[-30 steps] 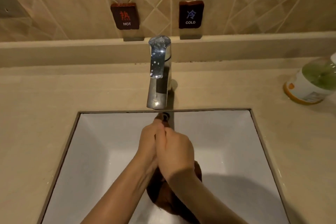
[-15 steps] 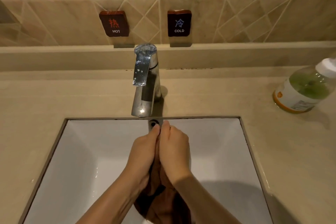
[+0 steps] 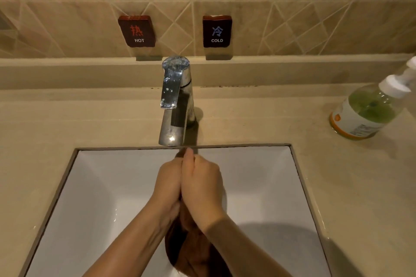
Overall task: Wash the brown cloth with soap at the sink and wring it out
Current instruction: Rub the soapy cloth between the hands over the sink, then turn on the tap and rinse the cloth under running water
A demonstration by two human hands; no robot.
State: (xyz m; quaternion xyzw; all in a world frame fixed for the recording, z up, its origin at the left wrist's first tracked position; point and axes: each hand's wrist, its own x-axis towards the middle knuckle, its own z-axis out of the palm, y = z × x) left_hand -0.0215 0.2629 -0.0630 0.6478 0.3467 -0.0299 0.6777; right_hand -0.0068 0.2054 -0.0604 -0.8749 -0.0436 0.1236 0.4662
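Observation:
Over the white sink [image 3: 94, 189], my left hand [image 3: 167, 183] and my right hand [image 3: 202, 184] press together, palm to palm, with the brown cloth [image 3: 184, 247] squeezed between them. Most of the cloth hangs down below my wrists into the basin. A small tip of it shows above my fingertips, just under the chrome faucet [image 3: 174, 105] spout. I see no running water. A pump bottle of green soap [image 3: 369, 110] stands on the counter at the right.
A beige counter [image 3: 40, 123] surrounds the sink, with a raised ledge behind the faucet. HOT [image 3: 137, 31] and COLD [image 3: 216, 31] plaques lean on the tiled wall. Water drops lie on the sink's right rim.
My hands have stayed clamped on the cloth and rubbed against each other, the right fingertips now slightly ahead. The view has tilted up, so more of the wall and soap bottle shows.

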